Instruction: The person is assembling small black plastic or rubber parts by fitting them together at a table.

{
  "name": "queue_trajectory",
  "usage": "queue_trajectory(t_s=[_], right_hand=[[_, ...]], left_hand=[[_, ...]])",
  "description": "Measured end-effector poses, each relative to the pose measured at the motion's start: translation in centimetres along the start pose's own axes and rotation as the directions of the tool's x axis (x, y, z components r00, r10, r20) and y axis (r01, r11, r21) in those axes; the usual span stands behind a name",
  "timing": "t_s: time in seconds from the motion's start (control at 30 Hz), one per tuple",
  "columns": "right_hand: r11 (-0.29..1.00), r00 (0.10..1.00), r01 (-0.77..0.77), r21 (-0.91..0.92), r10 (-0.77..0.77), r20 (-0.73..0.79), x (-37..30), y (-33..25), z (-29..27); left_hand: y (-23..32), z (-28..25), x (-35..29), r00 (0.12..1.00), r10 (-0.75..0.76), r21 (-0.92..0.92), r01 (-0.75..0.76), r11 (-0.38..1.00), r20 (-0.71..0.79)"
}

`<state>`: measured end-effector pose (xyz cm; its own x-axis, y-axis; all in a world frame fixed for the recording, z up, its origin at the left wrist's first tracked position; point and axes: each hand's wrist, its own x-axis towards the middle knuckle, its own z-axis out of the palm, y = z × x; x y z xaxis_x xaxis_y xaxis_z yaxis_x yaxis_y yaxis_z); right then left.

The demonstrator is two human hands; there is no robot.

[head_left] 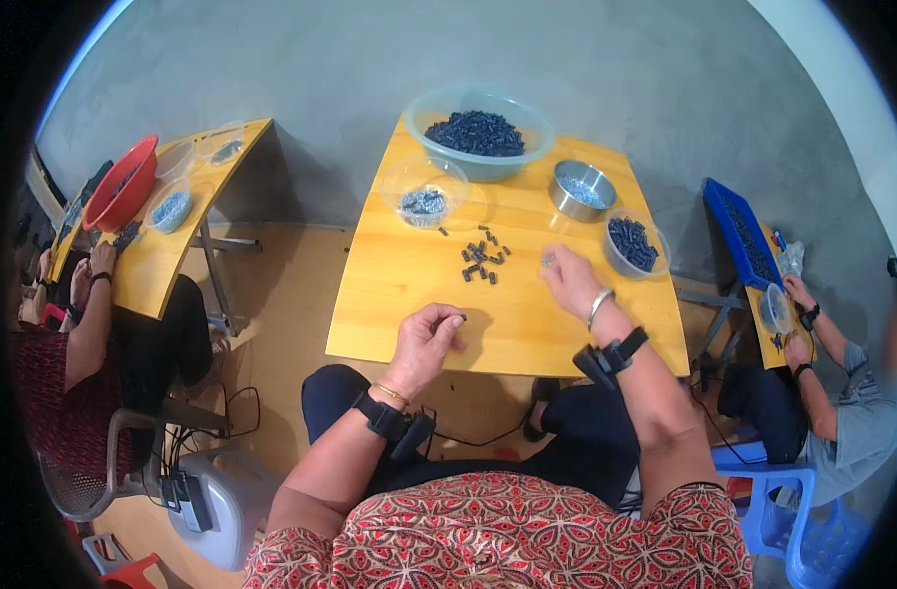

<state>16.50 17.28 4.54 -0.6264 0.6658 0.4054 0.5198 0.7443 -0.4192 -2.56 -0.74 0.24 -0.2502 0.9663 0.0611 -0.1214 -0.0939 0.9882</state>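
Observation:
My left hand (429, 346) is closed near the front edge of the yellow table, a small black piece (462, 317) showing at its fingertips. Farther right and forward, my right hand (570, 280) pinches something small and silvery (547, 260), too tiny to make out. Between and beyond the hands lies a loose group of short black cylindrical pieces (482, 258). To the right of them stands a clear tub (637, 245) of similar black pieces. A steel bowl (582, 189) behind it holds small silvery parts.
A large pale bowl (542, 147) heaped with black pieces stands at the table's (409, 285) far end. Nearer on the left is a clear bowl (390, 187) of small metallic parts. Co-workers sit at tables on both sides, with a red basin (146, 162) and a blue tray (715, 208).

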Motion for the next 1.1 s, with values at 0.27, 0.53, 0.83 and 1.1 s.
queue_trajectory(t_s=[0.27,0.53,0.83,1.1], right_hand=[[0.93,0.964,-0.256,0.262,0.266,-0.002,-4.5,3.9,2.4],[0.934,0.948,-0.311,0.177,0.29,0.135,-1.9,2.5,1.4],[0.981,0.964,-0.111,-0.159,0.145,0.223,1.6,1.5,3.2],[0.995,0.977,-0.061,-0.076,0.075,0.2,0.7,-0.6,1.7]], left_hand=[[-1.0,-0.5,0.7,0.998,-0.058,-0.266,0.046,0.963,-0.036],[-0.5,-0.9,0.6,0.996,-0.057,-0.252,0.073,0.965,0.068],[-0.2,-0.7,0.2,0.998,-0.005,-0.201,0.019,0.979,0.069],[0.0,-0.6,0.3,0.999,-0.009,-0.212,0.019,0.977,0.048]])
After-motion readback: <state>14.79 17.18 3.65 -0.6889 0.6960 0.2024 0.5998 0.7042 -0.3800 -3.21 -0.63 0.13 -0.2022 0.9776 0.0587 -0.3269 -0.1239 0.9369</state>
